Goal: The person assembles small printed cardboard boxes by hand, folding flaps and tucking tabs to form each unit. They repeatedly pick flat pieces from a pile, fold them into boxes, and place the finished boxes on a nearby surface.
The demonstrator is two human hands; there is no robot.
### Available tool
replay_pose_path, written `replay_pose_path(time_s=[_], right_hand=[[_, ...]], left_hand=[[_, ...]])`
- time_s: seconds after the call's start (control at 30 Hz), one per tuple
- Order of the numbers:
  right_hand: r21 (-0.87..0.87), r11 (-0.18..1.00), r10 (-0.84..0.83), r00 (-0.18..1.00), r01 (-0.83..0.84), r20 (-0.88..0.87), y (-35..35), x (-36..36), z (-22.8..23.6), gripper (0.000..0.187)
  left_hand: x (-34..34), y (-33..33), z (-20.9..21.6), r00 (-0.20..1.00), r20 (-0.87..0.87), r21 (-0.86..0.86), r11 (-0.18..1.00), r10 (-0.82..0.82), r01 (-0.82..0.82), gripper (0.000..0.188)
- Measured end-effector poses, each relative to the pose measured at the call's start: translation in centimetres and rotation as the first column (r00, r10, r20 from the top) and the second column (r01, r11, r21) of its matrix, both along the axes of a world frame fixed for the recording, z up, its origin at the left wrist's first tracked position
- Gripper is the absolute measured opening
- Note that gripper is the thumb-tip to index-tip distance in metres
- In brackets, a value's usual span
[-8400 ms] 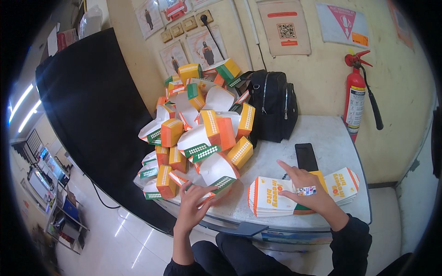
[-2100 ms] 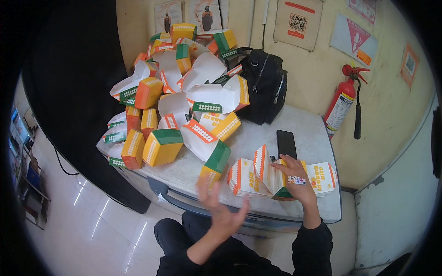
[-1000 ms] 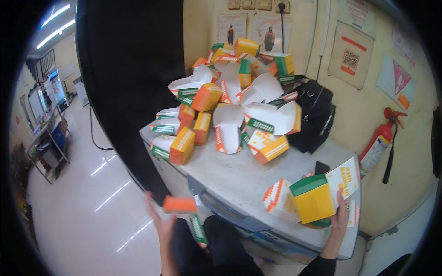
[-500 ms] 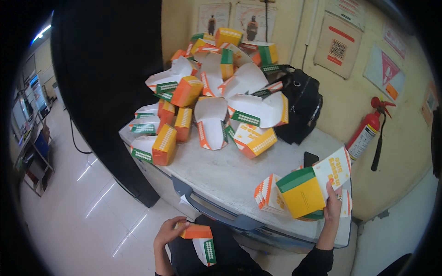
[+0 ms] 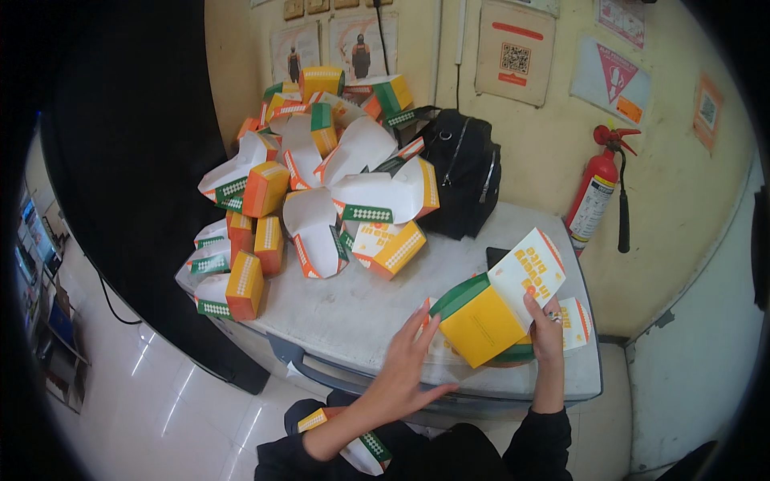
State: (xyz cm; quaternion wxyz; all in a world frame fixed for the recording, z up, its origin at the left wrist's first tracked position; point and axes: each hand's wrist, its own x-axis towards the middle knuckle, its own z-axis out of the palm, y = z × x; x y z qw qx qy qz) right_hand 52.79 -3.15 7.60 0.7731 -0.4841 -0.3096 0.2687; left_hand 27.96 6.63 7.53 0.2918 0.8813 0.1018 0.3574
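Observation:
My right hand (image 5: 548, 335) grips a flat, unfolded food carton (image 5: 481, 325) by its white printed end, with the thumb on top. The carton has yellow, green and white panels and sits just above a stack of flat cartons (image 5: 576, 325) at the right front of the white chest top. My left hand (image 5: 407, 361) reaches in from the left, fingers spread and holding nothing, its fingertips by the carton's left edge; whether they touch it I cannot tell. Partly hidden under my left forearm, a folded carton (image 5: 370, 455) in orange, white and green lies on my lap.
A heap of folded cartons (image 5: 309, 216) covers the left and back of the chest top (image 5: 321, 317). Behind it sits a black bag (image 5: 457, 176). A dark phone-like object (image 5: 497, 256) lies beside the stack. The wall holds a red fire extinguisher (image 5: 595, 188); a handle bar (image 5: 321, 361) runs along the chest's front.
My left hand has let go of the folded carton on my lap and moved up and right to the flat carton. My right hand still holds the flat carton. The view has shifted right.

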Motion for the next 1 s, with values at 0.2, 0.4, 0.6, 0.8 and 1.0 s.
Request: replay_pose_path(time_s=[0.2, 0.4, 0.6, 0.8, 1.0], right_hand=[[0.085, 0.991, -0.094, 0.992, 0.101, -0.084, 0.1, -0.2, -0.1, 0.047], [0.056, 0.988, -0.143, 0.99, 0.143, -0.002, -0.2, -0.6, -0.4, 0.046], [0.069, 0.996, 0.053, 0.999, -0.053, -0.004, -0.6, 0.3, -0.5, 0.048], [0.231, 0.967, 0.172, 0.948, -0.11, -0.268, -1.0, 1.6, -0.9, 0.051], [0.2, 0.976, -0.011, 0.938, 0.085, -0.346, -0.5, 1.5, -0.8, 0.043]], left_hand=[[7.3, 0.6, -2.1, 1.0, -0.029, -0.164, 0.986, -0.002, -0.003, 0.114], [7.1, 2.1, -5.3, 0.982, -0.059, -0.401, 0.905, -0.179, 0.141, 0.099], [8.0, 2.8, -4.8, 0.989, -0.118, -0.09, 0.993, -0.086, 0.076, 0.098], [7.9, 1.1, -1.5, 0.98, 0.197, -0.152, 0.988, 0.019, 0.011, 0.084], [6.0, 3.9, 1.4, 0.993, -0.084, -0.03, 0.997, -0.077, 0.075, 0.032]])
